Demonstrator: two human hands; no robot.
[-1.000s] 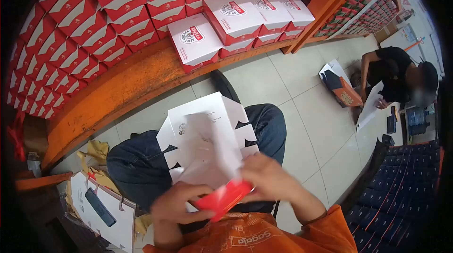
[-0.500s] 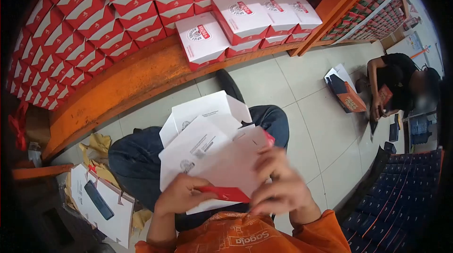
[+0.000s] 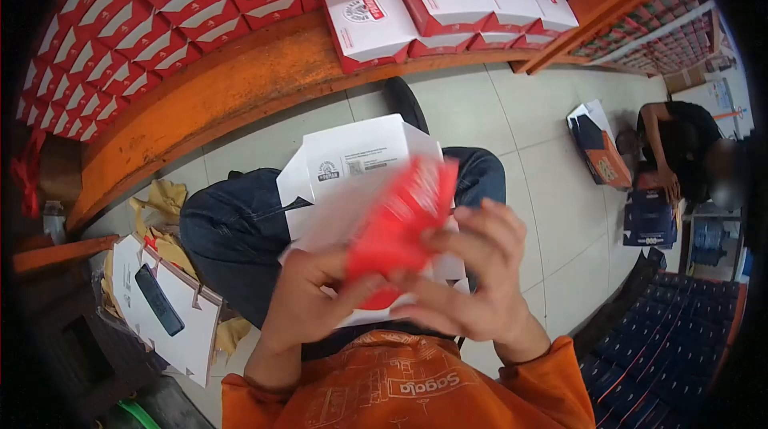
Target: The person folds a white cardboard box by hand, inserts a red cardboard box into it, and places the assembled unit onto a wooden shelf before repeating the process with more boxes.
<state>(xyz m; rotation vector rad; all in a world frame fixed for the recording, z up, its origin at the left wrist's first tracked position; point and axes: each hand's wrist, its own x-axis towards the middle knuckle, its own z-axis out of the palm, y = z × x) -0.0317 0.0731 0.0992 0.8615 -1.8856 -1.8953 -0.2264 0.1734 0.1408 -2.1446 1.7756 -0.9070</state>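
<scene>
A partly folded cardboard box [image 3: 406, 213], blurred by motion, stands over my lap with its red face showing and a white panel behind. My left hand [image 3: 306, 298] is closed on its lower left edge, thumb along the red card. At the right edge of the same box is my right hand [image 3: 484, 289], its fingers bent around the red panel and smeared by motion; part of its grip is hidden. Underneath, across my legs, lie white box blanks [image 3: 364, 145] with a printed round logo and small text.
Stacked red-and-white boxes [image 3: 192, 9] fill an orange shelf [image 3: 216, 93]; finished ones [image 3: 368, 21] sit on its ledge. A phone [image 3: 160, 301] rests on white cardboard at left. On the right, another person [image 3: 680, 141] handles dark cartons near rows of dark blue boxes [image 3: 664, 349].
The box in my hands has been tilted up, so its red face now shows. My right hand has moved to its red panel. The other person's hands are now on a dark carton.
</scene>
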